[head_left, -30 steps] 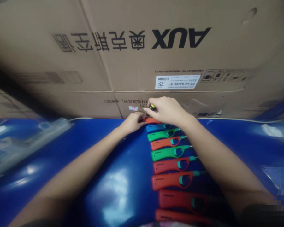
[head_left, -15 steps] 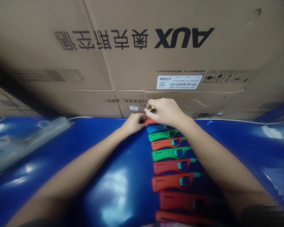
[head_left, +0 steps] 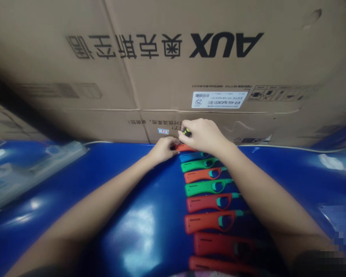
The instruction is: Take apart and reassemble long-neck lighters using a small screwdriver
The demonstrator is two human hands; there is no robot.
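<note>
A row of several plastic lighter handles lies on the blue table (head_left: pixel 138 231), running from near me to the far edge: red ones (head_left: pixel 210 221), green ones (head_left: pixel 204 187) and a blue one (head_left: pixel 192 156). My left hand (head_left: pixel 161 149) is closed, pinching the end of the farthest orange-red handle (head_left: pixel 183 147). Over that same handle my right hand (head_left: pixel 203 135) is wrapped round a small tool with a yellow and black handle (head_left: pixel 186 132). The tool's tip is hidden.
A large brown cardboard box (head_left: pixel 173 69) printed AUX stands along the table's far edge, right behind my hands. A clear plastic bag (head_left: pixel 31 169) lies at the left. Another pale thing lies on the table at the far right (head_left: pixel 334 161).
Both hands have stayed on the farthest handle. The view has shifted slightly; nothing else has moved.
</note>
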